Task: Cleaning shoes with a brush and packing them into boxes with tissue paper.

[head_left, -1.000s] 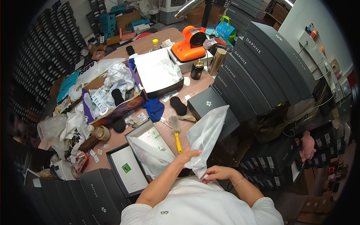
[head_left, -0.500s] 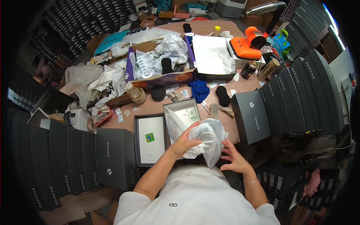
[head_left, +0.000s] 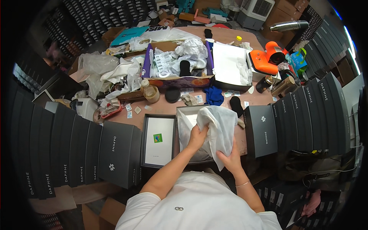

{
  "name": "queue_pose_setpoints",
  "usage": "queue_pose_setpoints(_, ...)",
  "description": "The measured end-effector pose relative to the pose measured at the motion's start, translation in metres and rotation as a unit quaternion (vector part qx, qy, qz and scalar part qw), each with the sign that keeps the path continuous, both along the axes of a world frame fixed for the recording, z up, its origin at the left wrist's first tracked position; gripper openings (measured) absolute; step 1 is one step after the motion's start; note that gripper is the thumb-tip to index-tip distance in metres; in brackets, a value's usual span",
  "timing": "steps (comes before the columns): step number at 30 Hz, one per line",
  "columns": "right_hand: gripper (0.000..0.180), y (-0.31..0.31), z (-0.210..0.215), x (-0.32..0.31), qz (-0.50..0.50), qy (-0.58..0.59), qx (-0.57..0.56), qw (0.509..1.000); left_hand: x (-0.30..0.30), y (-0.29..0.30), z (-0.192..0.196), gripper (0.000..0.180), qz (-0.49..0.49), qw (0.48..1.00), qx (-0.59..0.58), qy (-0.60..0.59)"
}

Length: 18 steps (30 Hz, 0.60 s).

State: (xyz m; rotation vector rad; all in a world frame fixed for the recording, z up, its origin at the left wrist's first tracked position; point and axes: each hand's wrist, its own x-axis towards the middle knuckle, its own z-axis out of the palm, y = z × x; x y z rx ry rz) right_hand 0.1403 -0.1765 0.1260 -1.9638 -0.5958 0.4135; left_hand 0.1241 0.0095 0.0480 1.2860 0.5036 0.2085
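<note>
A translucent white bag point(head_left: 219, 120) is held up between my hands, its contents hidden. My left hand point(head_left: 198, 137) is closed on its left side, with the thumb pressed against it. On its lower right side, my right hand point(head_left: 231, 156) grips it with thumb and fingers. Below and behind the bag lies an open grey shoebox point(head_left: 177, 126), lined with thin white wrapping that is partly covered by the bag. Beside that box, to the left, is a grey box lid point(head_left: 143, 141) lying inside up, its white face bearing a green sticker point(head_left: 158, 138).
Dark shoeboxes stand in rows on the left point(head_left: 119, 153) and the right point(head_left: 262, 132). A purple carton point(head_left: 180, 82) full of crumpled paper sits beyond, near a blue cloth point(head_left: 214, 96), a glue jar point(head_left: 151, 94) and an orange machine point(head_left: 263, 63). A black shoe insert point(head_left: 236, 106) lies right.
The bag is lifted and spread taller, over the open shoebox. My right hand, earlier beside it with fingers apart, now grips its lower side. The whole view has shifted slightly.
</note>
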Motion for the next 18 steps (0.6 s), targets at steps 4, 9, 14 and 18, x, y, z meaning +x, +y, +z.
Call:
queue_pose_setpoints(4,0.083,0.064,-0.025,0.015,0.100,-0.168,-0.235,0.952,-0.034,0.019,-0.020,0.027,-0.094,0.735,0.658,0.132)
queue_pose_setpoints(9,0.075,0.100,-0.105,0.041,0.146,-0.109,-0.417,0.890,-0.085,0.050,-0.031,0.036,-0.059,0.851,0.522,-0.001)
queue_pose_setpoints(14,0.059,0.071,-0.075,0.036,0.155,-0.230,-0.228,0.933,-0.151,0.051,-0.060,0.031,-0.119,0.858,0.338,0.369)
queue_pose_setpoints(18,0.054,0.034,-0.075,0.038,0.131,-0.165,-0.161,0.964,-0.182,0.051,-0.085,0.049,-0.091,0.884,0.408,0.207)
